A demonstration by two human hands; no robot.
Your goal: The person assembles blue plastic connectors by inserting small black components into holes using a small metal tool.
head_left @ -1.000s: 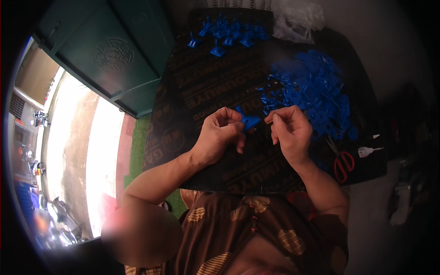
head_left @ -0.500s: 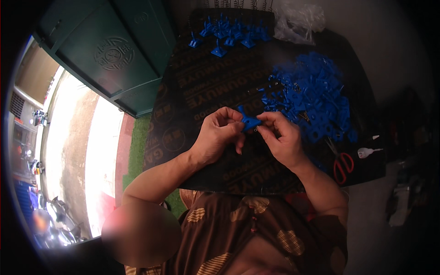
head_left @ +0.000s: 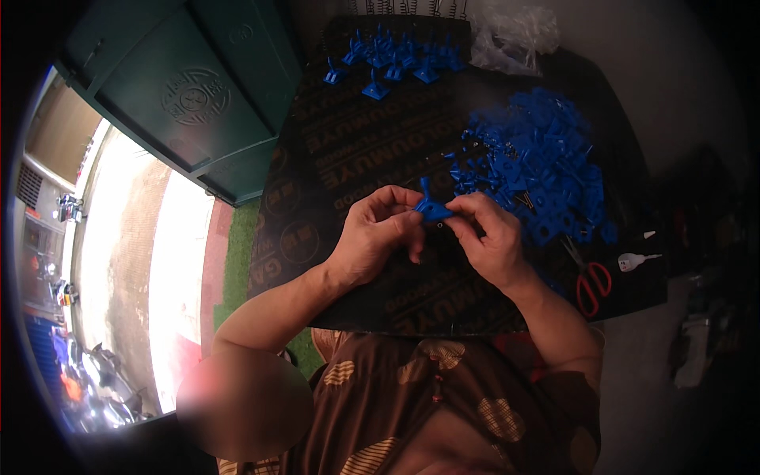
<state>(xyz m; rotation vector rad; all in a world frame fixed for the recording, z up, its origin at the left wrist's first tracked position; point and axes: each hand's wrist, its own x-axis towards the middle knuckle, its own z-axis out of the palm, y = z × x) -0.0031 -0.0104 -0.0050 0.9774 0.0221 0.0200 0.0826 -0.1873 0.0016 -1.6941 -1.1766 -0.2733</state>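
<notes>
We hold a small blue plastic part [head_left: 431, 207] between both hands, above the middle of the dark board [head_left: 348, 150]; the part has a flat base and a thin upright stem, hard-edged and matte; our left hand [head_left: 378, 237] pinches it from the left with thumb and fingertips closed narrow on the base; our right hand [head_left: 492, 237] meets it from the right, thumb and forefinger closed on the same piece, the other fingers curled under.

To the right of the hands lies a loose heap of blue parts [head_left: 534, 162], many flat and square-framed, tangled together, touching one another; at the far edge of the board stands a smaller group of assembled blue pieces [head_left: 392, 63], upright on their bases, set near each other; beside them, at the far right corner, a crumpled clear plastic bag [head_left: 514, 36], glossy and wrinkled.

The board is a smooth black sheet with faint pale printed lettering and round marks across it; it rests across our lap; red-handled scissors [head_left: 590, 283] lie on its right edge, just beside the heap; a small white object [head_left: 633, 260] lies near the scissors, too small to tell its kind.

To the left stands a dark green metal door [head_left: 190, 95] with an embossed round emblem; below it a strip of green turf [head_left: 241, 253] and bright sunlit pavement [head_left: 131, 261]; our garment [head_left: 427, 404] is brown with pale patterned patches.
</notes>
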